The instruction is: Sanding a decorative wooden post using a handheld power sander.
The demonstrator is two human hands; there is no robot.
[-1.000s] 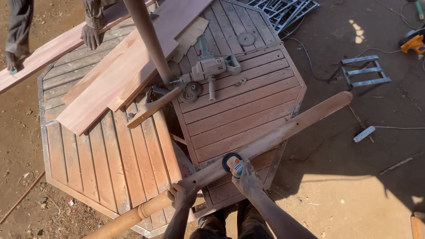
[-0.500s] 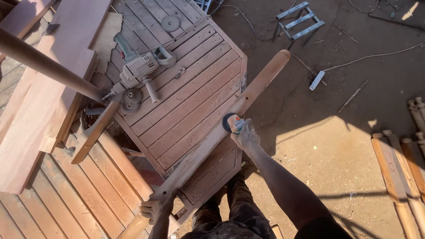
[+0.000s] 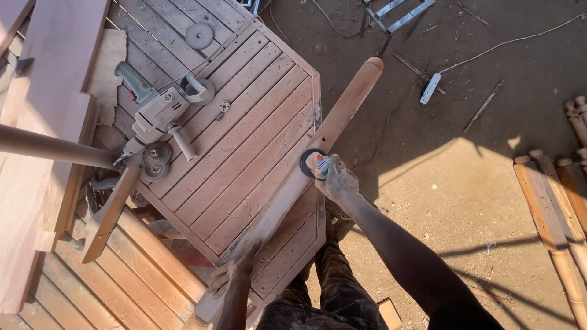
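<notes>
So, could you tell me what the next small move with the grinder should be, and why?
Probably slide the grinder along the post toward its rounded far end: the right hand presses the disc mid-length, while the left hand steadies the near end on the table.

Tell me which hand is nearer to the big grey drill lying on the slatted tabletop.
Left. The left hand rests on the long wooden post's lower end, below the grey drill. The right hand holds a small grinder farther right.

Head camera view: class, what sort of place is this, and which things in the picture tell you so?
Probably an outdoor woodworking yard. The right hand holds a small grinder against a long rounded wooden post, which the left hand steadies on a slatted wooden panel. A power drill lies there, and turned posts lie on bare dirt.
</notes>
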